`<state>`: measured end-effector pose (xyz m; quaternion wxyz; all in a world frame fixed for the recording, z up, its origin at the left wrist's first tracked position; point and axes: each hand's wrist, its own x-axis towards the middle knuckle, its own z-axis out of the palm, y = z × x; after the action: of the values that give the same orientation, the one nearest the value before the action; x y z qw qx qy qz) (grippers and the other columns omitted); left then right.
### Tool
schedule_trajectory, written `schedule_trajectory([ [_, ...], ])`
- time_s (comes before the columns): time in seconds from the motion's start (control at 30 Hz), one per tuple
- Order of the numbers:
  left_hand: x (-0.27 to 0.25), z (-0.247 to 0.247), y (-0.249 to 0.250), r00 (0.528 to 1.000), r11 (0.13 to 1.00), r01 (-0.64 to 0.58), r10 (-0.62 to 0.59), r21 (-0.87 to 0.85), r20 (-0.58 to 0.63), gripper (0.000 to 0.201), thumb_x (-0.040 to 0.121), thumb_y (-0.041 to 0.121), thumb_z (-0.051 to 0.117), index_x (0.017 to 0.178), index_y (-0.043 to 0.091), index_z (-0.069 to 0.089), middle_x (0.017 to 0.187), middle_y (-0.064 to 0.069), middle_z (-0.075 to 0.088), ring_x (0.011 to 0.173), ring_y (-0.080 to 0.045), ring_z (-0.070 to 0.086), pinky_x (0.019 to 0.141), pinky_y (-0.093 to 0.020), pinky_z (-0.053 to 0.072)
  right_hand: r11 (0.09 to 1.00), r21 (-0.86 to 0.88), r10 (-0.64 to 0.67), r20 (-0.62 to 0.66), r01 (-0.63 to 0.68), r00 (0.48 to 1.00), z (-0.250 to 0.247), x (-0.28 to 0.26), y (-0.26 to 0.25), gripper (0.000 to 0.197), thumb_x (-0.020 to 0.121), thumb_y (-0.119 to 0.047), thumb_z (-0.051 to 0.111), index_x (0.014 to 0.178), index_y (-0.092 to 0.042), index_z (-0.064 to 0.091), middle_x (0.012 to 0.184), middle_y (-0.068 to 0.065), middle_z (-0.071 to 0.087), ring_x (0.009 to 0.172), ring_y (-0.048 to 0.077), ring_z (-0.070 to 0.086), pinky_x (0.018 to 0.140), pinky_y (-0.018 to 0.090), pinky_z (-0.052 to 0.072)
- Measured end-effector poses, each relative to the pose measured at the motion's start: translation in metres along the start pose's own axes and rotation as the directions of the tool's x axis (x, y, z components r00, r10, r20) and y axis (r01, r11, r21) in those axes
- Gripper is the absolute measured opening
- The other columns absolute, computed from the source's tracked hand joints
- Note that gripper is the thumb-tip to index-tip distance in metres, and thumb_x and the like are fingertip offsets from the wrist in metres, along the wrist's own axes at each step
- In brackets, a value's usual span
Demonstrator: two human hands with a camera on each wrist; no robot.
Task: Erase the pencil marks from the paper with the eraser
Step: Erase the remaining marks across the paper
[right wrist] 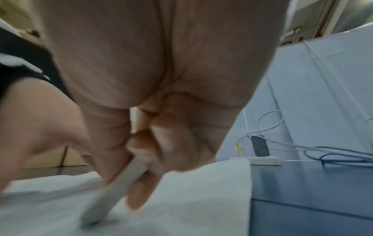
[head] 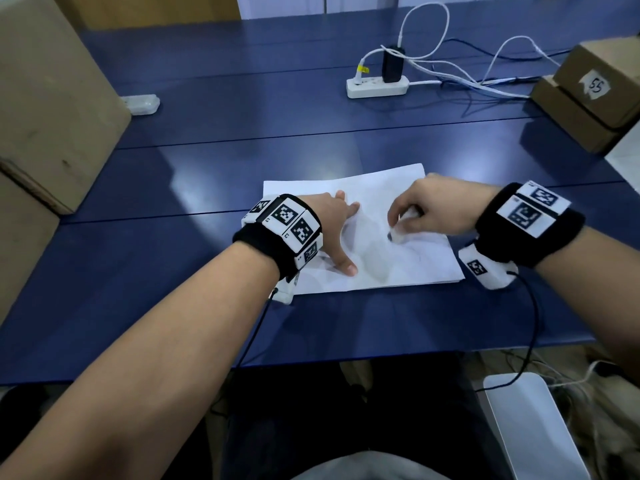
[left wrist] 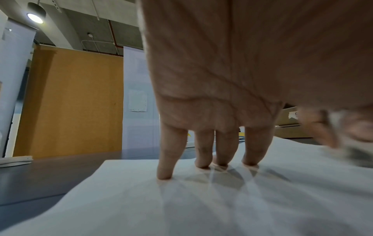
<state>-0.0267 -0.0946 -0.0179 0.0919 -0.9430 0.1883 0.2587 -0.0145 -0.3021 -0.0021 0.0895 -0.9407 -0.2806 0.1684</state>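
Note:
A white sheet of paper (head: 374, 258) lies on the blue table (head: 207, 168), with faint pencil lines near its middle. My left hand (head: 337, 233) presses flat on the paper's left part, fingers straight and spread; in the left wrist view the fingertips (left wrist: 164, 174) touch the sheet (left wrist: 201, 207). My right hand (head: 412, 216) pinches a white eraser (head: 398, 235) and holds its darkened tip down on the paper's middle. In the right wrist view the eraser (right wrist: 113, 196) slants down from between thumb and fingers onto the paper (right wrist: 191, 199), blurred.
A white power strip (head: 376, 87) with a black charger and loose cables sits at the table's far side. Cardboard boxes stand at the left (head: 52, 98) and far right (head: 588, 95). A small white device (head: 142, 103) lies at far left. The table's front edge runs close to my body.

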Motion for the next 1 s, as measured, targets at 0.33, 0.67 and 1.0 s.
schedule_trajectory([
  [0.33,0.0,-0.001,0.001,1.0,1.0,0.004,-0.004,0.014,-0.005,0.133,0.06,0.073,0.075,0.158,0.022,0.001,0.165,-0.009,0.001,0.143,-0.026,0.032,0.11,-0.042,0.038,0.995,-0.025,0.096,-0.136,-0.1,0.986,0.0,0.012,0.009,0.016,0.081,-0.044,0.069,0.089,-0.03,0.069,0.076,-0.017,0.055,0.084,0.015,0.051,0.086,0.039,0.052],
  [0.67,0.006,0.001,0.001,1.0,1.0,0.007,-0.007,-0.025,-0.007,0.131,0.053,0.075,0.078,0.154,0.044,0.0,0.164,-0.012,0.001,0.14,-0.029,0.037,0.106,-0.044,0.041,0.999,-0.046,-0.017,0.017,0.018,1.0,-0.002,0.007,0.002,0.009,0.086,-0.032,0.068,0.094,-0.03,0.072,0.069,-0.014,0.057,0.068,0.002,0.053,0.066,0.021,0.041],
  [1.0,0.006,-0.001,0.0,1.0,1.0,0.013,-0.013,-0.019,-0.001,0.133,0.052,0.074,0.079,0.154,0.043,-0.001,0.164,-0.014,0.0,0.138,-0.03,0.038,0.105,-0.04,0.04,0.988,0.046,-0.154,0.333,0.147,0.93,0.009,-0.017,-0.012,0.013,0.088,-0.025,0.067,0.096,-0.035,0.071,0.079,-0.017,0.069,0.071,-0.007,0.056,0.067,0.013,0.042],
])
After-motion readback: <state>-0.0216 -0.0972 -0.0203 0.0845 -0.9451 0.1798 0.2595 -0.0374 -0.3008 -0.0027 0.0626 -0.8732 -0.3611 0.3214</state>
